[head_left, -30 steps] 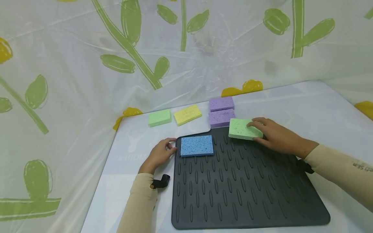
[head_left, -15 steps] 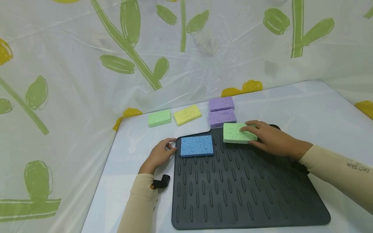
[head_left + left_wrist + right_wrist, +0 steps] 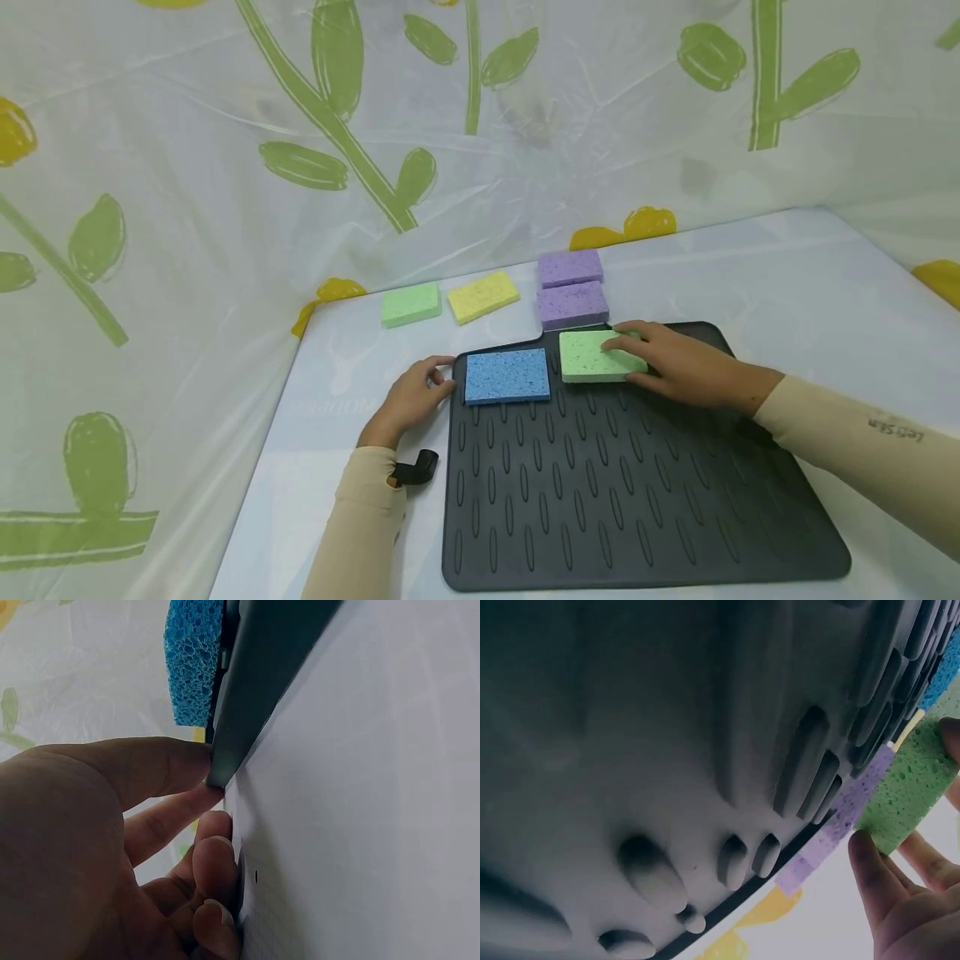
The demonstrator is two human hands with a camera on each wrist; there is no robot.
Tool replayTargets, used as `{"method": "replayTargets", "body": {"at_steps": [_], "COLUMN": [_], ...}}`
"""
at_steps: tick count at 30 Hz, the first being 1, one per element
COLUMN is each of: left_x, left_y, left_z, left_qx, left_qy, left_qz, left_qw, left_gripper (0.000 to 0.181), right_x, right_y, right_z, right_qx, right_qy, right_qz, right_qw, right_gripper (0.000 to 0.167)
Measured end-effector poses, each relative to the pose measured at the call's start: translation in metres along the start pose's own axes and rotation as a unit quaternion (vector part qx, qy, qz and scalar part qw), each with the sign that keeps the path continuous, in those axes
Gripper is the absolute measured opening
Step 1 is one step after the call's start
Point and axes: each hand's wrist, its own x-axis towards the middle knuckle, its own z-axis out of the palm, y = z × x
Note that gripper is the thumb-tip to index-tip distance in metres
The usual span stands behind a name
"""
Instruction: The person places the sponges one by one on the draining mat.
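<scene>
In the head view, my right hand [image 3: 675,362] grips a light green sponge [image 3: 588,357] by its right end, over the back edge of a dark ribbed mat [image 3: 615,500]. Thumb and fingers lie on opposite sides of that sponge [image 3: 911,784] in the right wrist view. Whether it touches the mat I cannot tell. Left of it, a blue sponge [image 3: 507,375] lies flat in the mat's back left corner. My left hand [image 3: 411,396] rests on the table beside this corner, its thumb and index fingertip touching the mat's edge [image 3: 244,697], the other fingers curled.
Behind the mat lie two purple sponges [image 3: 572,304], one behind the other. A yellow sponge [image 3: 483,297] and another green sponge [image 3: 411,304] lie farther left on the white table [image 3: 330,417]. A leaf-patterned curtain [image 3: 570,125] hangs at the back and left.
My right hand has carried the green sponge left and toward me, to beside the blue sponge with a small gap. The left hand has stayed at the mat's corner.
</scene>
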Motion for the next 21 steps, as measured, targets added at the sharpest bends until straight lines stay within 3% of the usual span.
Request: {"method": "replayTargets", "body": {"at_steps": [14,21], "left_x": [0.002,0.002], "left_y": [-0.002,-0.003], "left_z": [0.001,0.002], "left_qx": [-0.003,0.000], "left_qy": [0.001,0.002], "left_qz": [-0.002,0.000], "left_qw": [1.0000,1.0000], "left_gripper": [0.046,0.046], "right_x": [0.008,0.009], "right_y": [-0.001,-0.001], "right_z": [0.008,0.012], "right_qx": [0.008,0.008], "right_qy": [-0.036,-0.031], "right_qz": [-0.015,-0.026], "right_qw": [0.9992,0.9991], "right_gripper": [0.049,0.048]}}
